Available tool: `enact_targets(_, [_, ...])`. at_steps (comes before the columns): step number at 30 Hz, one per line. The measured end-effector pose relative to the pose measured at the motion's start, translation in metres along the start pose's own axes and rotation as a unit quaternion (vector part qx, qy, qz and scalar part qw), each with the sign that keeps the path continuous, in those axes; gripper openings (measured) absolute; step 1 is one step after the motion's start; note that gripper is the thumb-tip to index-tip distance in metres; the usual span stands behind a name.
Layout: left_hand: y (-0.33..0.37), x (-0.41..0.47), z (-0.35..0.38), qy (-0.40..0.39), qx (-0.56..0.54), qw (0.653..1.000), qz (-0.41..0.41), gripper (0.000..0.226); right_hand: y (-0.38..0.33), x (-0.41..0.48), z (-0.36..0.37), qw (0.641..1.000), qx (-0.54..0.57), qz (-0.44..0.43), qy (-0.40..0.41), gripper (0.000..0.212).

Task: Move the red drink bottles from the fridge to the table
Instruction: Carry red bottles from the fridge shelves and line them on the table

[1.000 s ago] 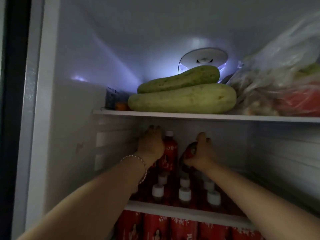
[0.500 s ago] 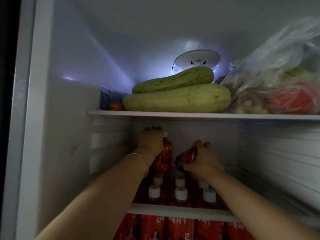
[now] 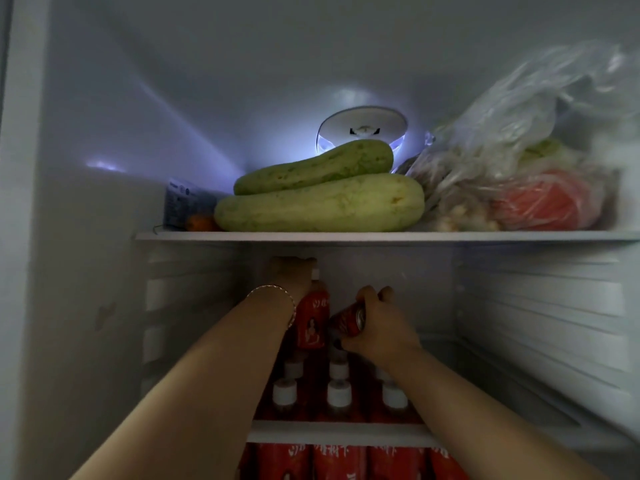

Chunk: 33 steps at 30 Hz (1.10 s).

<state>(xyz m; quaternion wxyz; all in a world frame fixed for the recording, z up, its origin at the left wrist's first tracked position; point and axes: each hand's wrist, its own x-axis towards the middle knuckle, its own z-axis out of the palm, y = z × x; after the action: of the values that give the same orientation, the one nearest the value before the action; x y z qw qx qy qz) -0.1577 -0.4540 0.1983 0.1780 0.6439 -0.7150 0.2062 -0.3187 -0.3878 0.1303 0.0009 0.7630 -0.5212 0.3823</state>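
Observation:
Both my arms reach into the fridge's middle shelf. My left hand (image 3: 292, 275) closes over the top of an upright red drink bottle (image 3: 311, 320) standing at the back, its white cap just showing. My right hand (image 3: 379, 327) grips a second red bottle (image 3: 349, 322), tilted on its side with its bottom end facing me. Several more red bottles with white caps (image 3: 337, 393) stand in rows below my hands. Another row of red bottles (image 3: 341, 460) fills the shelf underneath.
The top shelf (image 3: 381, 236) carries two pale green gourds (image 3: 322, 202), a plastic bag of vegetables (image 3: 519, 181), a small carton (image 3: 181, 202) and an orange item (image 3: 201, 222). The fridge walls close in on the left and right; a light (image 3: 362, 128) glows at the back.
My right hand has pulled its bottle down and toward me, tipping it onto its side. My left hand has shifted onto the top of the back bottle.

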Motion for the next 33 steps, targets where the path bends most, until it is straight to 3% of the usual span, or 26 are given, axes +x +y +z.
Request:
enact_targets(4, [-0.005,-0.011,-0.007,0.046,-0.024,0.999,0.016,0.046,0.001,0.001,0.001,1.0,0.006,0.011,-0.002,0.073])
enact_targets(8, [0.006,-0.028,-0.015,0.033,-0.093,0.993,0.059,0.038,0.001,-0.001,0.001,1.0,0.003,0.027,0.005,0.075])
enact_targets(13, [0.034,-0.063,-0.026,0.077,0.074,0.989,0.1,0.032,-0.007,-0.01,-0.008,0.997,-0.071,0.027,-0.024,0.071])
enact_targets(18, [0.05,-0.105,-0.023,0.04,0.213,0.96,0.178,0.039,-0.027,-0.038,-0.032,0.974,-0.223,0.009,-0.033,0.072])
enact_targets(21, [0.041,-0.116,-0.027,0.12,0.199,0.955,0.184,0.048,-0.034,-0.069,-0.045,0.962,-0.271,0.005,-0.016,0.072])
enact_targets(22, [0.041,-0.125,-0.033,0.135,0.203,0.952,0.184,0.05,-0.036,-0.08,-0.049,0.96,-0.279,0.002,-0.005,0.071])
enact_targets(25, [0.05,-0.166,-0.077,0.063,0.25,0.95,0.177,0.048,-0.047,-0.111,-0.064,0.961,-0.276,0.002,0.023,0.069])
enact_targets(30, [0.061,-0.208,-0.12,0.123,0.263,0.948,0.132,0.037,-0.076,-0.147,-0.095,0.972,-0.225,-0.012,0.065,0.065])
enact_targets(33, [0.07,-0.246,-0.145,0.149,0.199,0.967,0.059,0.031,-0.094,-0.168,-0.109,0.978,-0.192,-0.039,0.069,0.067])
